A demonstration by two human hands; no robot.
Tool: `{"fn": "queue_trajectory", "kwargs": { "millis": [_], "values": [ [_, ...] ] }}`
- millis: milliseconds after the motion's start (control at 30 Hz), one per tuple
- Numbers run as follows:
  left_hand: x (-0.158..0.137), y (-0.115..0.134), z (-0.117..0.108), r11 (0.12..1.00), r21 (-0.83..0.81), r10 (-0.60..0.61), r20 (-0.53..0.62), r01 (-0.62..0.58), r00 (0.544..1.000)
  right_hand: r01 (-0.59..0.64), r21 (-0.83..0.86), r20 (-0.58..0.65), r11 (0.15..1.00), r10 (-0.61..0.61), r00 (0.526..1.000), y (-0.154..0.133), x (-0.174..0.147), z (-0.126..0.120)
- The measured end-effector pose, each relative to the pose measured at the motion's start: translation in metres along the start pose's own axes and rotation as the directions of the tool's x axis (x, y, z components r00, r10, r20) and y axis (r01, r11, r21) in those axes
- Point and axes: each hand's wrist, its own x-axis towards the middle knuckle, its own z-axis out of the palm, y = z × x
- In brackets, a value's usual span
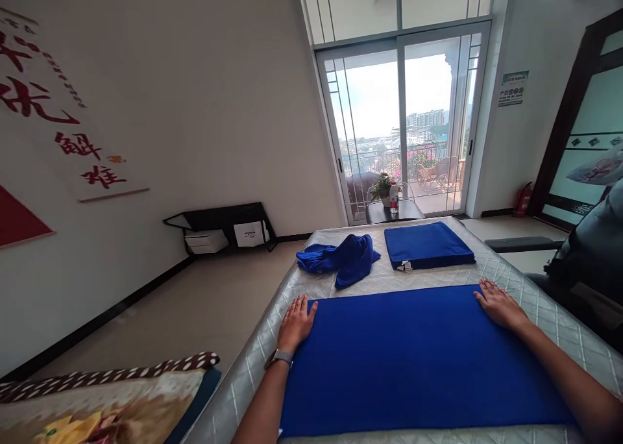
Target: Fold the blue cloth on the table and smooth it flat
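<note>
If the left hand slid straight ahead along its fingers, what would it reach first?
The left hand lies flat on the spread blue cloth's far left corner, fingers pointing up the mattress. Beyond bare quilting, it would probably meet the crumpled blue cloth first, though depth is uncertain.

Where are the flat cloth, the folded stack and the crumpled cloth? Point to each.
flat cloth (418,359), head view, middle of the spread blue cloth.
folded stack (428,244), head view, top face of the stack.
crumpled cloth (343,257), head view, middle of the bunched heap.
</note>
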Motion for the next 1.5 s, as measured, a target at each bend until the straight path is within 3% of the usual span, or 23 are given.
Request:
{"fn": "queue_trajectory", "kwargs": {
  "millis": [133, 233, 333, 433, 533, 633, 767, 967, 1167, 1300, 1400, 1500],
  "values": [
    [-0.005, 0.005, -0.012, 1.0, -0.016, -0.019, -0.027, 0.019, 0.999, -0.016, -0.014, -0.023, 1.0, 0.016, 1.0, -0.012, -0.009, -0.018],
    [-0.01, 0.03, -0.021, 0.999, -0.024, -0.04, -0.122, 0.037, 0.992, 0.073, -0.012, -0.118, 0.997, -0.074, 0.99, -0.042, -0.022, -0.032],
    [-0.02, 0.085, -0.027, 0.983, -0.079, 0.146, -0.203, -0.165, 0.968, 0.216, 0.044, -0.129, 0.975, -0.209, 0.969, -0.1, -0.035, -0.045],
    [-0.03, 0.156, -0.023, 0.881, -0.168, 0.419, -0.158, -0.443, 0.894, 0.341, 0.167, -0.092, 0.925, -0.33, 0.939, -0.172, -0.047, -0.053],
    [-0.036, 0.211, -0.006, 0.808, -0.191, 0.53, -0.176, -0.557, 0.83, 0.447, 0.219, -0.031, 0.867, -0.451, 0.892, -0.227, -0.054, -0.05],
    [-0.038, 0.235, 0.015, 0.78, -0.193, 0.559, -0.212, -0.595, 0.802, 0.481, 0.232, 0.019, 0.846, -0.498, 0.867, -0.25, -0.057, -0.038],
    [-0.037, 0.237, 0.028, 0.784, -0.182, 0.563, -0.197, -0.594, 0.803, 0.487, 0.248, -0.002, 0.838, -0.502, 0.865, -0.248, -0.056, -0.025],
    [-0.035, 0.238, 0.025, 0.805, -0.193, 0.541, -0.152, -0.562, 0.827, 0.495, 0.264, -0.011, 0.828, -0.511, 0.86, -0.244, -0.051, -0.022],
    [-0.035, 0.235, 0.029, 0.783, -0.195, 0.567, -0.165, -0.591, 0.807, 0.516, 0.262, -0.022, 0.815, -0.529, 0.848, -0.243, -0.052, -0.021],
    [-0.035, 0.233, 0.026, 0.789, -0.185, 0.568, -0.141, -0.586, 0.811, 0.477, 0.277, -0.004, 0.834, -0.495, 0.869, -0.239, -0.054, -0.026],
    [-0.033, 0.224, 0.023, 0.803, -0.169, 0.563, -0.098, -0.571, 0.821, 0.404, 0.263, 0.043, 0.876, -0.428, 0.903, -0.224, -0.054, -0.03],
    [-0.027, 0.196, 0.021, 0.837, -0.141, 0.529, -0.039, -0.528, 0.848, 0.333, 0.233, 0.083, 0.914, -0.36, 0.929, -0.186, -0.049, -0.033]
  ]
}}
